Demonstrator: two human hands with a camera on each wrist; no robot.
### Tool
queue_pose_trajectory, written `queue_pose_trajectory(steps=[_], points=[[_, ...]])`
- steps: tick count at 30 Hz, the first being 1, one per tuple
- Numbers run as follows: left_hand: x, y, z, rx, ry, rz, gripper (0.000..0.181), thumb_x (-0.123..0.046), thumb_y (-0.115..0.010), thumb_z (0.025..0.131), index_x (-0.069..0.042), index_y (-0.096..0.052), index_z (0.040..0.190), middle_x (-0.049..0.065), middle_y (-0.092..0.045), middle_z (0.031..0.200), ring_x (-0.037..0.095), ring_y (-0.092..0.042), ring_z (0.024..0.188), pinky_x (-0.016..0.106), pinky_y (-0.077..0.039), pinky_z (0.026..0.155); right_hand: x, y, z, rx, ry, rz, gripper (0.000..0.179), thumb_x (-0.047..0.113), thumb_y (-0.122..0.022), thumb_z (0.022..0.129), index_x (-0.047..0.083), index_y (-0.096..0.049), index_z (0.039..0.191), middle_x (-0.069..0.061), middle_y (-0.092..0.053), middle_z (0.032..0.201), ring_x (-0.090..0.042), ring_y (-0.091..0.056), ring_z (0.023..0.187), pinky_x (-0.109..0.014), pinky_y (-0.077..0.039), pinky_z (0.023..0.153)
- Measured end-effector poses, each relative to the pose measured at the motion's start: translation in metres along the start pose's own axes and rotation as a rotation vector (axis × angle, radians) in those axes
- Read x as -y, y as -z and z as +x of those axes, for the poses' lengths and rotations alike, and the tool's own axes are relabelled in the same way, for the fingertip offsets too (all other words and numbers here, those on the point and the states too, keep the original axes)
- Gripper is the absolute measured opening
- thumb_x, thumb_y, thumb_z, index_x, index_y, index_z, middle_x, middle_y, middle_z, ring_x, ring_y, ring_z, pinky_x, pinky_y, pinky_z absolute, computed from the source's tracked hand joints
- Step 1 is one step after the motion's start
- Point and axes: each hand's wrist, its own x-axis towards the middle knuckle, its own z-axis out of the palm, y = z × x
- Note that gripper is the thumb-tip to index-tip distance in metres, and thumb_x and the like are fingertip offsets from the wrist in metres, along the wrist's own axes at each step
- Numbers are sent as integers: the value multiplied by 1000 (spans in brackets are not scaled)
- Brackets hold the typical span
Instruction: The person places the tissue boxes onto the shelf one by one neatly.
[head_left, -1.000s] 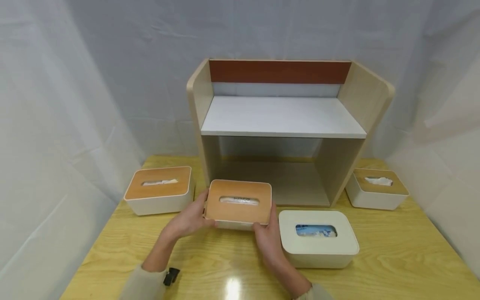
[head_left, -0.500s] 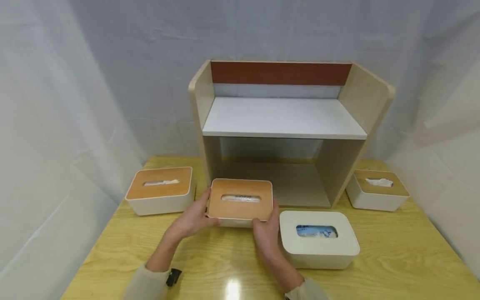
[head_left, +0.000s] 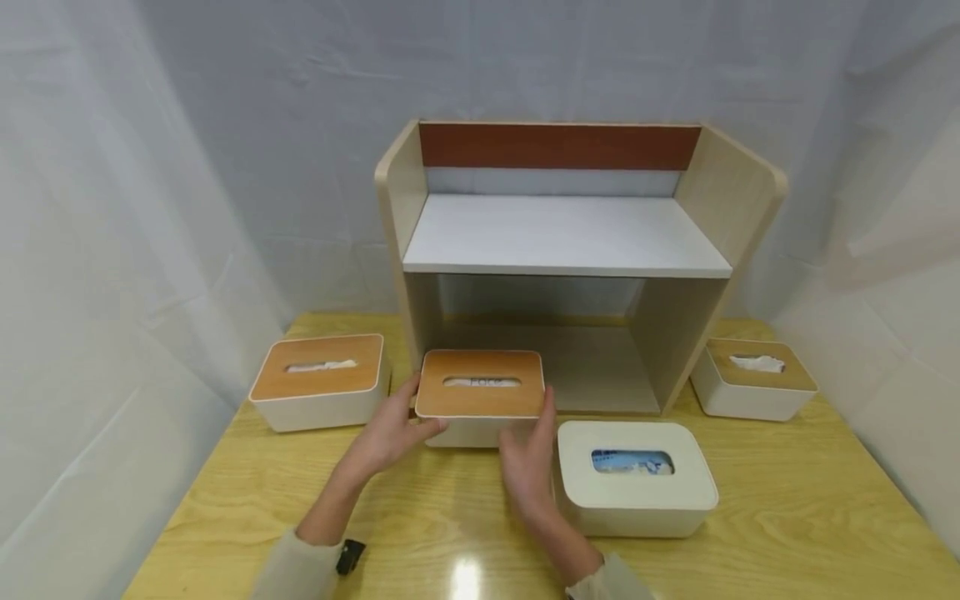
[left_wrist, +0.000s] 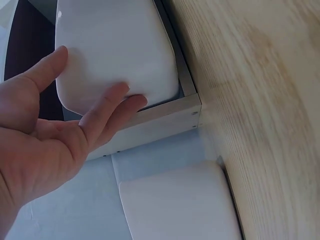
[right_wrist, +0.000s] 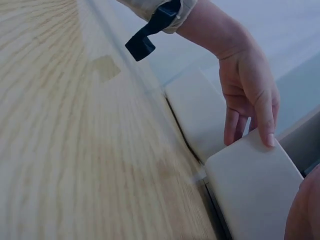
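Observation:
A white tissue box (head_left: 480,432) with a wood-look lid sits at the lower left opening of a two-tier shelf (head_left: 567,234). My left hand (head_left: 390,429) grips its left front corner, thumb on the front face and fingers along the side. My right hand (head_left: 527,467) is at the right front corner, index finger beside it, thumb blurred near the front. The left wrist view has the held tissue box (left_wrist: 115,45) overlapping the shelf's side panel (left_wrist: 150,122), the left hand (left_wrist: 65,115) touching it. From the right wrist, the left hand (right_wrist: 250,82) pinches the box's far corner (right_wrist: 255,175).
Another wood-lidded tissue box (head_left: 315,408) stands left of the shelf, and a smaller one (head_left: 750,398) to its right. A cream tissue box (head_left: 637,492) is just right of my right hand. White sheeting (head_left: 112,292) surrounds the wooden table (head_left: 787,517).
The held tissue box has moved slightly away from me toward the shelf and tilted back, so more of its front face shows. My right thumb has shifted down its front.

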Motion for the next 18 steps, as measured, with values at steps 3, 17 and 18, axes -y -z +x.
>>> queue_pose_trajectory(steps=[3, 17, 18], points=[[1, -1, 0, -24, -8, -12, 88, -23, -71, 93, 4, -16, 156, 27, -26, 157, 47, -46, 130, 50, -51, 96, 2, 5, -8, 63, -25, -51, 98, -1, -55, 86, 19, 6, 160, -12, 3, 167, -32, -1, 152, -56, -19, 118], [-1, -10, 2, -132, 37, 26, 75, -26, -78, 87, 5, -37, 142, 18, -56, 109, 27, -57, 94, 33, -52, 70, 10, 22, -29, 208, -178, -47, 104, 4, -61, 83, 7, 11, 158, -18, 10, 165, -36, 5, 151, -59, -3, 119], [-1, -11, 2, -140, 52, 45, 75, -28, -78, 87, 6, -37, 141, 18, -55, 105, 26, -56, 91, 32, -50, 67, 9, 22, -27, 205, -183, -44, 103, 4, -60, 83, 6, 10, 158, -18, 9, 165, -36, 5, 151, -58, -3, 119]])
